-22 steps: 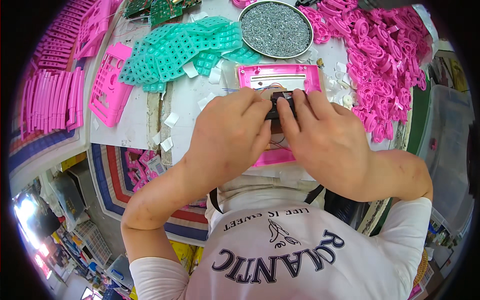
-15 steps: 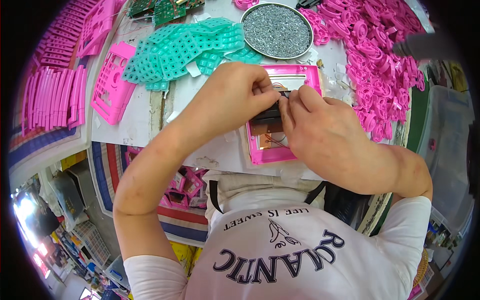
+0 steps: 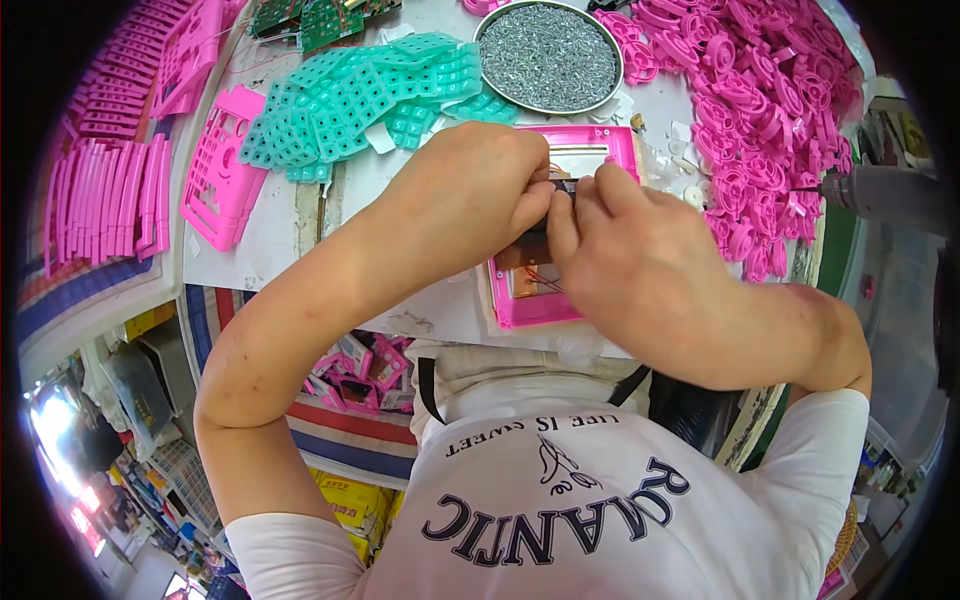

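While both my hands meet over it, the pink housing (image 3: pixel 560 300) lies flat on the bench (image 3: pixel 420 310) right in front of me, open side up. It is a bright pink rectangular shell with a raised rim; a silvery window panel shows at its far end, a brownish board and thin red wires show inside near its close end. My hands hide the middle of it.

Head view: my left hand (image 3: pixel 465 195) comes in from the left, fingers curled and pressed together, tips pinching a small dark part (image 3: pixel 562 188) over the housing. My right hand (image 3: pixel 640 260) comes from the right, fingers bunched tight, tips touching the same dark part. I cannot tell what the part is.

Counts: one housing under my hands. One round metal tray (image 3: pixel 548 55) of small silvery screws, too many to count, just beyond the housing. One loose heap of teal keypad mats (image 3: pixel 350 100) left of the tray, overlapping, number unclear. One pink front cover with key holes (image 3: pixel 222 180) at the left. A row of pink side strips (image 3: pixel 100 200) at far left, a dozen or more. One big pile of pink round-ended pieces (image 3: pixel 760 110) at the right, uncountable. Two green circuit boards (image 3: pixel 320 15) at the top edge, partly cut off.
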Demonstrator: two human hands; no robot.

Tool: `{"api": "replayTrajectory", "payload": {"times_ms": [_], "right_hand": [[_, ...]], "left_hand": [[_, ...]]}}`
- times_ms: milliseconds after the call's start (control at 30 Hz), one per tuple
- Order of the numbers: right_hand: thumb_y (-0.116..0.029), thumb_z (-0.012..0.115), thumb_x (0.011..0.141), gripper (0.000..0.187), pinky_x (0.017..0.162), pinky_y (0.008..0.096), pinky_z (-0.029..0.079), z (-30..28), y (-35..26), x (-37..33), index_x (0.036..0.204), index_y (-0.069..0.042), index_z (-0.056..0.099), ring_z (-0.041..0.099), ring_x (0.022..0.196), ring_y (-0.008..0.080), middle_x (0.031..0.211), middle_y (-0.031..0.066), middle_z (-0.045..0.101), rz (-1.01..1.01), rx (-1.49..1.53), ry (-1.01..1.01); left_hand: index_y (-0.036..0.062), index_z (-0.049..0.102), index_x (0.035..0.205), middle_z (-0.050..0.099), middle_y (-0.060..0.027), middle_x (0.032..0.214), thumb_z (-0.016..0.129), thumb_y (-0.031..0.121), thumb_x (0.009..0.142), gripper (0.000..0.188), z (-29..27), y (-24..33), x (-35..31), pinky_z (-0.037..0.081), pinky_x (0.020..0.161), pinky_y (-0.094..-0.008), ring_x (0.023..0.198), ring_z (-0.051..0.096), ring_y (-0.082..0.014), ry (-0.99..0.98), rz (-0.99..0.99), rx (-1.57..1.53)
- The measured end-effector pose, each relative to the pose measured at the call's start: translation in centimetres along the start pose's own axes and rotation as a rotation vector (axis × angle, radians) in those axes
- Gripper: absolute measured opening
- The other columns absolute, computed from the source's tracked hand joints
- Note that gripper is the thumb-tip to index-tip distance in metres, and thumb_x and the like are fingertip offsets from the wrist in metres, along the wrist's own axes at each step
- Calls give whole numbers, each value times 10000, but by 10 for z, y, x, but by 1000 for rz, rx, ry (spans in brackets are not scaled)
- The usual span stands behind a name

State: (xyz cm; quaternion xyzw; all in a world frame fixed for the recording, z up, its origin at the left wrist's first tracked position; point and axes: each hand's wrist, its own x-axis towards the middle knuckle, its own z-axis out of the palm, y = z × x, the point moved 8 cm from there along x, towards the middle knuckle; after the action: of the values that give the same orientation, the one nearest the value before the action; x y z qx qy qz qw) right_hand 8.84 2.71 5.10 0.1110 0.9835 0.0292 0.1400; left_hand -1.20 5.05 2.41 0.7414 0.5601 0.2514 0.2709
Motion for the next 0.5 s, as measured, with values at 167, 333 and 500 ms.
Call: {"api": "replayTrajectory", "payload": {"times_ms": [167, 333, 500], "right_hand": [[-115, 733, 781, 527, 785, 366, 570, -2, 23, -10, 1263, 47, 597, 650, 996, 303, 1104, 148, 691, -3, 264, 204], [-110, 731, 787, 533, 771, 384, 585, 4, 45, -28, 1295, -23, 594, 664, 1011, 286, 1078, 101, 701, 42, 487, 525], [-74, 757, 801, 529, 795, 371, 586, 4, 50, -26, 1306, -24, 609, 669, 1014, 310, 1117, 118, 699, 37, 589, 463]], "left_hand": [[-29, 662, 833, 634, -141, 658, 682, 151, 867, 185, 0, -10, 4, 486, 580, -368, 579, 610, -250, -60, -101, -118], [-4, 677, 878, 653, -123, 705, 685, 167, 882, 171, -11, -31, 46, 492, 607, -373, 624, 624, -259, -182, -100, -16], [39, 702, 754, 681, -166, 845, 651, 213, 863, 212, -1, -58, 94, 513, 709, -470, 829, 682, -343, 156, 125, 599]]}}
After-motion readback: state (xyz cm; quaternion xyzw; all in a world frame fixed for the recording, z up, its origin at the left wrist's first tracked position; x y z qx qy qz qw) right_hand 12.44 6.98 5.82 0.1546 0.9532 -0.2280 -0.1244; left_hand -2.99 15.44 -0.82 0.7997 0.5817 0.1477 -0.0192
